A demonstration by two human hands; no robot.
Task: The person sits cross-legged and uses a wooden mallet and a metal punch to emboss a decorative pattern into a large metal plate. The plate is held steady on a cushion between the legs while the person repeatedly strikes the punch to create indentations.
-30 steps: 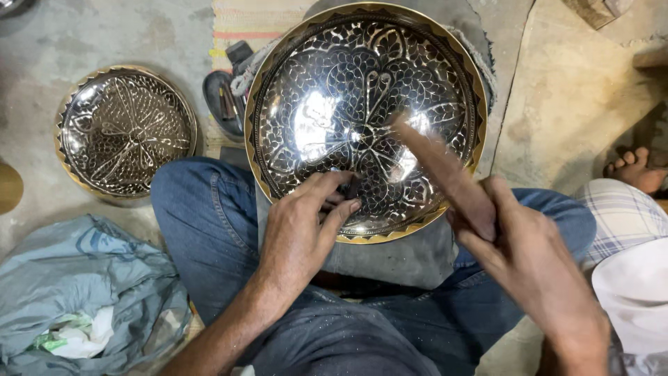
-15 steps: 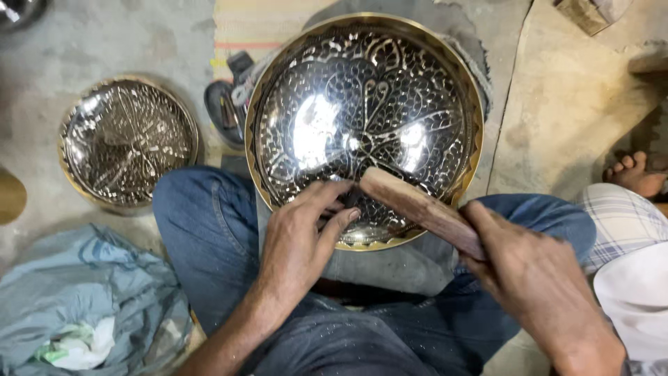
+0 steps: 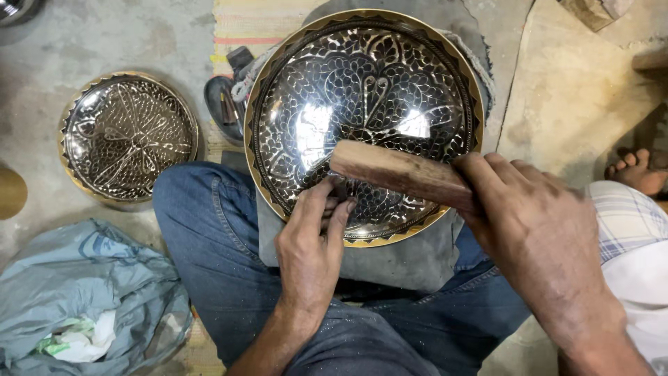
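Right hand (image 3: 539, 240) grips wooden block (image 3: 396, 174) over engraved plate (image 3: 362, 90).

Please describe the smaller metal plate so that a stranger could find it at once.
Start at the large engraved plate on the person's lap. On the floor beside it lies the smaller plate. It alone is untouched by the hands and has a fan-like pattern.

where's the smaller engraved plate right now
In the head view, the smaller engraved plate lies on the floor at left, beside the large plate.

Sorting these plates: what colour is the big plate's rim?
Gold, with dark triangles, on the big plate; head view.
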